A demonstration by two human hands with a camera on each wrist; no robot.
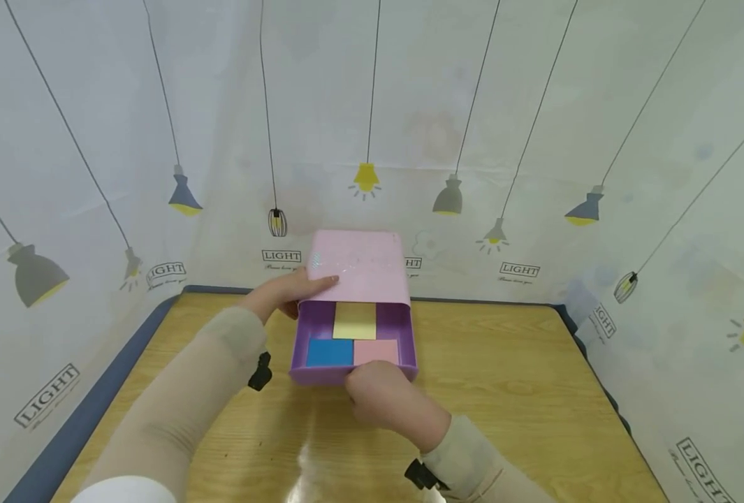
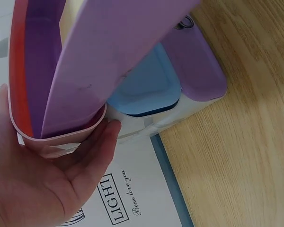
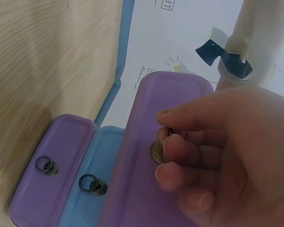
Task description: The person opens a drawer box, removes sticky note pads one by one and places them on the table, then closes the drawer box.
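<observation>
A small pink drawer cabinet (image 1: pixel 359 262) stands on the table with its purple top drawer (image 1: pixel 321 377) pulled out toward me. Inside the drawer lie a yellow paper pad (image 1: pixel 355 323), a blue pad (image 1: pixel 330 352) and a pink pad (image 1: pixel 375 350). My left hand (image 1: pixel 291 285) grips the cabinet's left side, thumb on the top and fingers around the side. At the drawer front, my right hand (image 1: pixel 387 398) pinches the ring pull, whose ribbed brass base (image 3: pixel 156 151) shows beside the fingertips in the right wrist view. The ring itself is mostly hidden by the fingers.
Below the top drawer, a blue drawer (image 3: pixel 114 146) and a lower purple drawer (image 3: pixel 61 146) are pushed in, each with a ring pull. The wooden table (image 1: pixel 491 391) extends around the cabinet. A printed lamp-pattern backdrop (image 1: pixel 535 140) encloses the back and sides.
</observation>
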